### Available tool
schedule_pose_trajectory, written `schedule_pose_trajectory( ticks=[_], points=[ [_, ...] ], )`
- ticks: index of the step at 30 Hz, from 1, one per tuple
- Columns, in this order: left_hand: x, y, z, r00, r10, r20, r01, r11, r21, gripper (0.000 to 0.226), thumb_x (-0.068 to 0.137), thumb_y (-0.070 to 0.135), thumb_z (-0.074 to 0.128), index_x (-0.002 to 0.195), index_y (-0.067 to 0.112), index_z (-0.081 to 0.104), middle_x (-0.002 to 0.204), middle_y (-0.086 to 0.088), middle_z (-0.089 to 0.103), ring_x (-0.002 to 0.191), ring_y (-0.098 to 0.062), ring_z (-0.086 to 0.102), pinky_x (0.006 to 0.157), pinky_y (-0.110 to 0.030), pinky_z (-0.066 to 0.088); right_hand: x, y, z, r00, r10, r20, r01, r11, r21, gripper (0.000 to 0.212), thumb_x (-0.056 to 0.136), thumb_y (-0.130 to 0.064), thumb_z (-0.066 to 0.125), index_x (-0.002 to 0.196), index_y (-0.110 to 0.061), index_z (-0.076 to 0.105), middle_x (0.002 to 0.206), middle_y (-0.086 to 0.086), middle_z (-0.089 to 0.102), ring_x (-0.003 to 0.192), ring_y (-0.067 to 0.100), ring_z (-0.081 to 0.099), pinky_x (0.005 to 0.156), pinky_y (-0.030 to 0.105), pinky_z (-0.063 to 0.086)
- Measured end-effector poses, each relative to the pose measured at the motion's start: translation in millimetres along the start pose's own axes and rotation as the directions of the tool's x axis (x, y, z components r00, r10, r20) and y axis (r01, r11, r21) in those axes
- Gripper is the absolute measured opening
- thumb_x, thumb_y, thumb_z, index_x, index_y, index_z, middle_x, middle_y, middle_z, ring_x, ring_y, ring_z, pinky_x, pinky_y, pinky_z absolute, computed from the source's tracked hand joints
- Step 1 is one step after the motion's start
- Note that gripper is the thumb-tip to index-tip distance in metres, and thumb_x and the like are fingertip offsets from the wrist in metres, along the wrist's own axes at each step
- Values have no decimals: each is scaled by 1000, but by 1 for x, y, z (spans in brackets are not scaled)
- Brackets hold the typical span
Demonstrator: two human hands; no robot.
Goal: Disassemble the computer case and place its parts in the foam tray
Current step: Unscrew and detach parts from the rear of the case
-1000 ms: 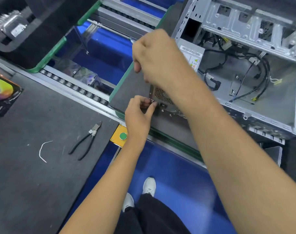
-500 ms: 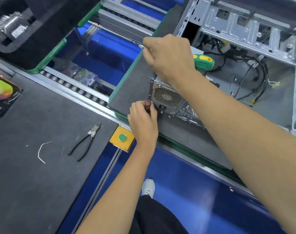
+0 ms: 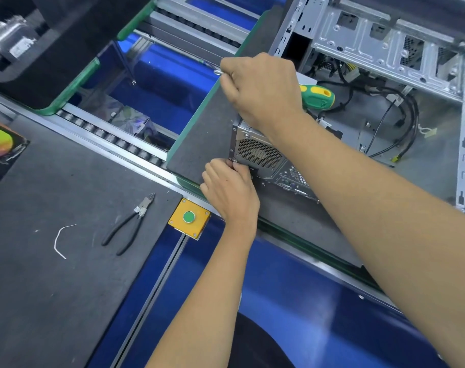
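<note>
An open metal computer case lies on a dark pallet with a green rim. Its power supply, with a mesh fan grille, faces me at the case's rear corner. My left hand pinches something small at the grille's lower left corner; what it is cannot be made out. My right hand grips a green and yellow screwdriver lying across the top of the power supply, shaft tip poking out to the left. Black cables lie loose inside the case. A black foam tray sits far left.
Black-handled pliers and a white cable-tie scrap lie on the dark mat at my left. A yellow box with a green button is at the mat's corner. Roller rails run between tray and pallet. A colourful box is at far left.
My right hand has swung the screwdriver from upright to lying flat across the power supply's top. The left hand has stayed at the grille's lower left corner. The camera has shifted a little.
</note>
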State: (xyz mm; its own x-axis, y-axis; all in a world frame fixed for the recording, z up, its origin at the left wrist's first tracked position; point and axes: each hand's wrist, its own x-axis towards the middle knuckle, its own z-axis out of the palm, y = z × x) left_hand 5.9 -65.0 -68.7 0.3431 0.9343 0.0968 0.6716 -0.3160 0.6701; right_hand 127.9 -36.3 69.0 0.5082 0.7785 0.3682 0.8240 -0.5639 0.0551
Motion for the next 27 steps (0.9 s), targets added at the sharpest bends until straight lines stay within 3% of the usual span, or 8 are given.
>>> schedule_pose_trajectory(
  ticks=[4, 15, 19, 23, 27],
  points=[
    [3, 6, -2, 996, -66, 52, 63, 996, 59, 18, 101, 28, 46, 96, 13, 56, 97, -2, 60, 90, -25, 54, 79, -42, 39, -1, 0, 0, 1000, -1, 0, 1, 1000, -11, 28, 98, -35, 31, 80, -16, 40, 57, 2, 27, 66, 29, 40, 53, 37, 10],
    [1, 9, -4, 991, -109, 83, 104, 993, 64, 32, 105, 32, 36, 97, 16, 63, 94, 0, 65, 86, -18, 47, 77, -40, 33, -1, 0, 0, 1000, 7, -16, -7, 1000, -1, 29, 99, -36, 30, 79, -17, 42, 56, 1, 27, 65, 29, 43, 57, 35, 17],
    [-5, 2, -6, 998, -21, 65, 19, 999, 29, 28, 106, 36, 40, 95, 18, 58, 92, 2, 60, 85, -16, 44, 75, -37, 31, -1, 0, 1, 1000, 14, -19, -14, 1000, 0, 29, 98, -36, 31, 79, -17, 42, 56, 1, 26, 64, 29, 42, 55, 36, 13],
    [-12, -11, -4, 994, 102, 40, -103, 994, 24, 17, 101, 36, 57, 101, 20, 52, 97, 4, 58, 89, -17, 52, 75, -36, 38, -1, 1, 2, 999, 13, -32, -13, 1000, 2, 29, 98, -35, 31, 79, -17, 43, 56, 1, 26, 64, 28, 41, 56, 35, 15],
    [-9, -18, 0, 992, 129, 0, -129, 992, -9, 13, 100, 30, 62, 106, 21, 54, 98, 6, 59, 88, -15, 53, 72, -35, 38, -1, 0, 2, 999, 30, -38, -30, 999, 12, 28, 97, -34, 33, 78, -17, 43, 55, 1, 25, 64, 29, 40, 55, 36, 14]
  ],
)
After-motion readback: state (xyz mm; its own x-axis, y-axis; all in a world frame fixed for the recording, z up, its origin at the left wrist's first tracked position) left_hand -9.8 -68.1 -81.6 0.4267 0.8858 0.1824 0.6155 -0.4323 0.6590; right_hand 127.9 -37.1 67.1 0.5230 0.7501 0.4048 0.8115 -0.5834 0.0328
